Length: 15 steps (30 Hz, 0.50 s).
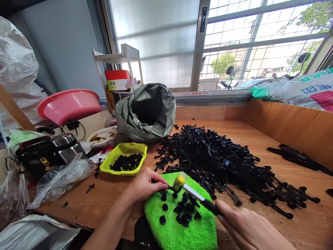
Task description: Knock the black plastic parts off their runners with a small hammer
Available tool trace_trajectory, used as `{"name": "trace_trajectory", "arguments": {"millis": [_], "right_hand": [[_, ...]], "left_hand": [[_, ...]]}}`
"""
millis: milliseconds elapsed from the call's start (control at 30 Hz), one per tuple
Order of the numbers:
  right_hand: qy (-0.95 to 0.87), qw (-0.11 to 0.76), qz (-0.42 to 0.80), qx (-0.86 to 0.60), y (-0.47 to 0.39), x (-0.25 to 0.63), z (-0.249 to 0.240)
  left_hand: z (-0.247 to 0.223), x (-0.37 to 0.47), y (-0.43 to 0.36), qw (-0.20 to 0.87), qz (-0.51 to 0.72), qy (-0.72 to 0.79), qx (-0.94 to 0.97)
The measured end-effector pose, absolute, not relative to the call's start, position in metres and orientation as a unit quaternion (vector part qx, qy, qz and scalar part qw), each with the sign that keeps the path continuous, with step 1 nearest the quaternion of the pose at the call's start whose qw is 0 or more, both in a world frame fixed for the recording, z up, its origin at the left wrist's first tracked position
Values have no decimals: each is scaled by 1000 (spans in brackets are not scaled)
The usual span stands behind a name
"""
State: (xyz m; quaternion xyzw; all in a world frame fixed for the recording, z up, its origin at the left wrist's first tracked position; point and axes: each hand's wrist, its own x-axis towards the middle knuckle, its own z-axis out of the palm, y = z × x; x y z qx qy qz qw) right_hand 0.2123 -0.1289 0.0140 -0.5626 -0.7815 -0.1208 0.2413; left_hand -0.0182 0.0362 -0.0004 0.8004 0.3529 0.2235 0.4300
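Observation:
My left hand (148, 185) pinches a black plastic strip at the upper left of a fuzzy green cloth pad (200, 232). In my right hand (240, 222) is the black handle of a small hammer (194, 192); its yellow-capped head is blurred and lies over the strip, just right of my left fingers. Whether the head touches the strip I cannot tell. Several round black caps (162, 219) stand on the pad's left part, and a cluster of small black parts (186, 211) lies at its middle.
Behind the pad spreads a large heap of black parts (213, 156). A yellow-green basket (104, 166) with black bits and an open grey-green sack (130, 128) stand behind left. Further left are a steel flask (69, 149), plastic bags and a pink basin (69, 104). Dark strips (299, 158) lie at right.

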Motion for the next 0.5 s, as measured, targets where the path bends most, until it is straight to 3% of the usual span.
{"name": "trace_trajectory", "arguments": {"millis": [500], "right_hand": [[-804,231,-172,-521,-123,205,16]], "left_hand": [[1,-18,38,377,189,357,834]]}}
